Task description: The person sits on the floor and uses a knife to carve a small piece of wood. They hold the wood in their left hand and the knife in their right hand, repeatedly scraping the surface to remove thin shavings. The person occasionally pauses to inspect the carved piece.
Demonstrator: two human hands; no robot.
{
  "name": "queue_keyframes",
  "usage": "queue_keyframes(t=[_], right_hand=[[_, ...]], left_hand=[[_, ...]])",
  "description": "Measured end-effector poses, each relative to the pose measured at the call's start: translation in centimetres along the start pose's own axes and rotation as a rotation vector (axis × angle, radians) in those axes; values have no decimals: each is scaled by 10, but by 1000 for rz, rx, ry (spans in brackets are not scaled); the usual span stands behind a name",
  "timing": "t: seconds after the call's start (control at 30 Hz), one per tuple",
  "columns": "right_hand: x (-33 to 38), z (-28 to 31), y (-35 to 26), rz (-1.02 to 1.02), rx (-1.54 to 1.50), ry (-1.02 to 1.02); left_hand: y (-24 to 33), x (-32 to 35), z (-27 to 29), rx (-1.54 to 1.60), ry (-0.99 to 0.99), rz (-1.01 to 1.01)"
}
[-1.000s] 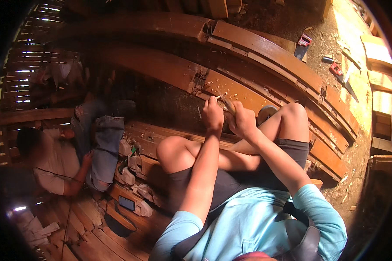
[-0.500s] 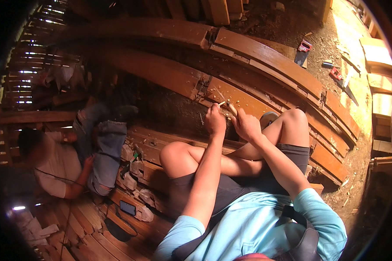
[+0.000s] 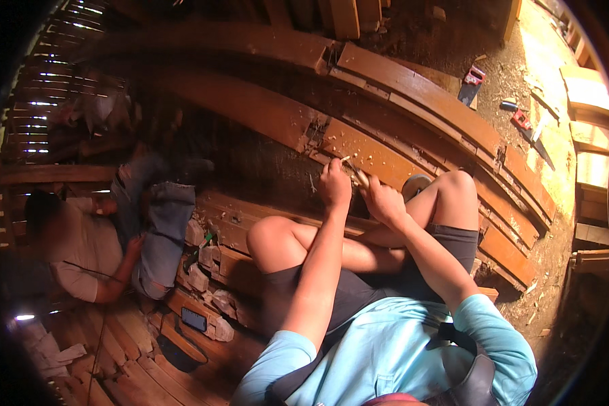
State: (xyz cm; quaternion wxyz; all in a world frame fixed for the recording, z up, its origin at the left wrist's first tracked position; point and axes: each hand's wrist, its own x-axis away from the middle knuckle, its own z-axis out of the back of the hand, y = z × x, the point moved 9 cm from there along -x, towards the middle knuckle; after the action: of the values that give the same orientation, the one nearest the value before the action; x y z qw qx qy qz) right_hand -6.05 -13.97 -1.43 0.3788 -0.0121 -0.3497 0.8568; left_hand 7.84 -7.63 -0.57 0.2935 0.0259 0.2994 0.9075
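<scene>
I sit with bent knees on long reddish wooden planks (image 3: 413, 91). Both my hands are together over one plank strewn with pale wood chips (image 3: 358, 150). My left hand (image 3: 335, 184) is a fist around a thin tool (image 3: 346, 160), whose pale tip sticks up toward the chips. My right hand (image 3: 380, 201) is right beside it, closed on a short wooden-handled tool (image 3: 361, 177). What the handle ends in is hidden by the fingers. The two hands nearly touch.
Another person (image 3: 81, 250) in a pale shirt sits low at the left beside small wood blocks (image 3: 199, 260). A dark phone (image 3: 193, 319) lies on the boards below. A red-handled saw (image 3: 472, 80) and other hand tools (image 3: 524, 122) lie on the sawdust-covered ground at the upper right.
Both hands stay together at the same spot on the chipped plank, shifting only slightly toward me. The person on the left has barely moved.
</scene>
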Motion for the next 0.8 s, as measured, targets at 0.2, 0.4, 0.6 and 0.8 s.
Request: queue_keyframes(t=[0.2, 0.4, 0.6, 0.8], right_hand=[[4, 60, -43, 335, -325, 403], [-7, 28, -7, 106, -7, 238], [-1, 19, -5, 131, -105, 209], [13, 91, -47, 445, -380, 481]], left_hand=[[4, -1, -5, -66, -72, 13], [8, -6, 1, -25, 9, -52], [6, -1, -2, -8, 39, -56], [7, -7, 0, -29, -12, -34]])
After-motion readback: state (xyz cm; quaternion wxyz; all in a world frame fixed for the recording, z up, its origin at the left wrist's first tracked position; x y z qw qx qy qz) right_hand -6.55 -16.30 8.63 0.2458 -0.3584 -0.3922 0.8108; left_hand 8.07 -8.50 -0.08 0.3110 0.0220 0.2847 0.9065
